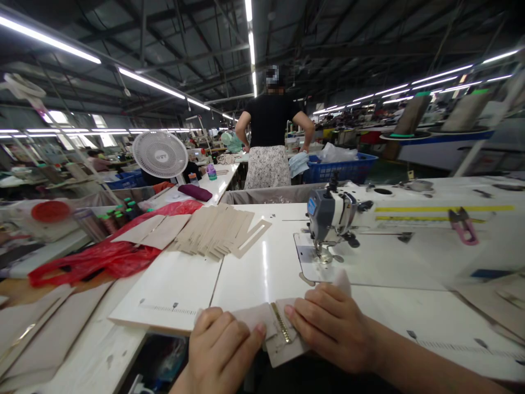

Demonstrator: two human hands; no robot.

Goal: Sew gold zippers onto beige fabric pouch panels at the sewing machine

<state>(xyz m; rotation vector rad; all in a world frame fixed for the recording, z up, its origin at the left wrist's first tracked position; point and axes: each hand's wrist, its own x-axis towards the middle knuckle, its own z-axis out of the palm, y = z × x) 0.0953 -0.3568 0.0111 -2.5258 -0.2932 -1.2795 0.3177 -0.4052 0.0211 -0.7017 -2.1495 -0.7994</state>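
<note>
Between my two hands is a beige fabric piece (268, 317) with a short gold metal zipper (281, 324) set in it, held at the front edge of the sewing table. My left hand (223, 345) grips its left part, thumb pressed on top. Its right part is gripped by my right hand (330, 323), the thumb close beside the zipper teeth. The fingers of both hands are curled round the cloth. Just beyond my right hand stands the sewing machine's needle head (328, 213), apart from the cloth.
Slotted beige pieces (217, 230) lie fanned on the table, beside a red plastic bag (102, 249). More zippered panels (49, 334) rest at the left. Pink-handled snips (463, 225) sit on the machine arm. A person (268, 126) stands ahead near a blue crate (340, 167) and a fan (159, 154).
</note>
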